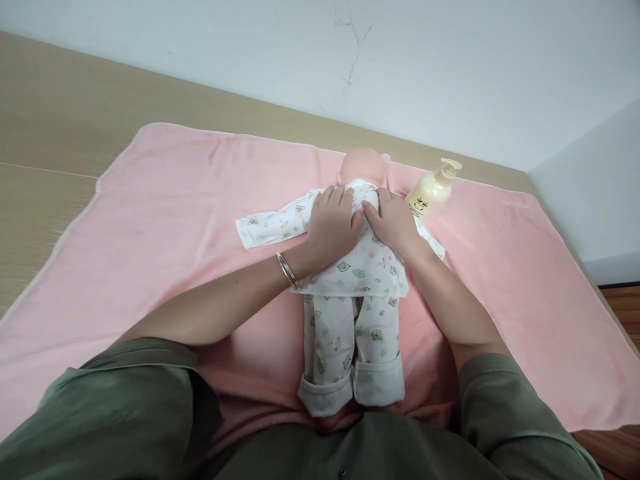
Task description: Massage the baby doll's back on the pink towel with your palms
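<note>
Doll (363, 280) in a printed shirt (375, 267) and trousers (333, 340) lies on a pink blanket (200, 180) over the bench (60, 113). Left hand (334, 221) and right hand (395, 220) rest on its chest, fingers together; I cannot tell whether either grips cloth. A pump bottle (429, 193) is beside the right hand.

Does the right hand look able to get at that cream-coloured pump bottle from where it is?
Probably yes: the right hand rests on the printed top, close beside the pump bottle, and nothing upright seems to stand between them.
</note>
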Available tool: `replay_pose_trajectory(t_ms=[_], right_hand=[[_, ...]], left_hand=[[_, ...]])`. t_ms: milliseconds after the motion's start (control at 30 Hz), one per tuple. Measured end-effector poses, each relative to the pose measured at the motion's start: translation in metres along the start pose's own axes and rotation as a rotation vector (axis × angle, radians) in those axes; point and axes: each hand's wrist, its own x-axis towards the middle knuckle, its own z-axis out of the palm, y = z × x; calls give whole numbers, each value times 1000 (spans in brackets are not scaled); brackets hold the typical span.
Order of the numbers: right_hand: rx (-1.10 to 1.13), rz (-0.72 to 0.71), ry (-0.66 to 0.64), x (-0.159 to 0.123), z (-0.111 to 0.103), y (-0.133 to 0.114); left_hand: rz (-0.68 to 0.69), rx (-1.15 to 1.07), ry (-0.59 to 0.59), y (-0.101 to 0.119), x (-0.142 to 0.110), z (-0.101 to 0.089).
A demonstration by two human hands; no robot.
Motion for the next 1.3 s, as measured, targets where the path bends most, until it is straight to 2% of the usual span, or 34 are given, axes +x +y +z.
replay_pose_trajectory(t_ms=[133,233,400,567,733,800,967,1067,1200,1300], right_hand=[[3,-17,-5,-1,-2,0],[4,-26,-25,-2,-3,-1],[-35,-41,-45,0,-3,-2],[-80,-34,-34,-11,-2,-12],[-144,-49,74,-31,-1,-28],[-115,-63,62,-27,-1,-24],[-11,-17,-65,-3,-4,-7],[-54,-33,-35,-11,-4,-12],[-107,-74,-3,-29,-4,-26],[-65,-60,-52,-21,-6,-21]], left_hand=[[28,-5,-11,4,-1,-3],[23,-27,-64,-5,10,-5],[-68,-34,-179,-22,28,-5],[-81,-1,-155,-23,29,-3],[-14,63,-125,-19,23,-1],[18,80,-93,-14,15,-1],[77,93,-25,2,-3,-5],[80,68,-85,-2,5,-8],[12,23,-210,-13,22,-12],[-8,73,-191,-7,18,-13]])
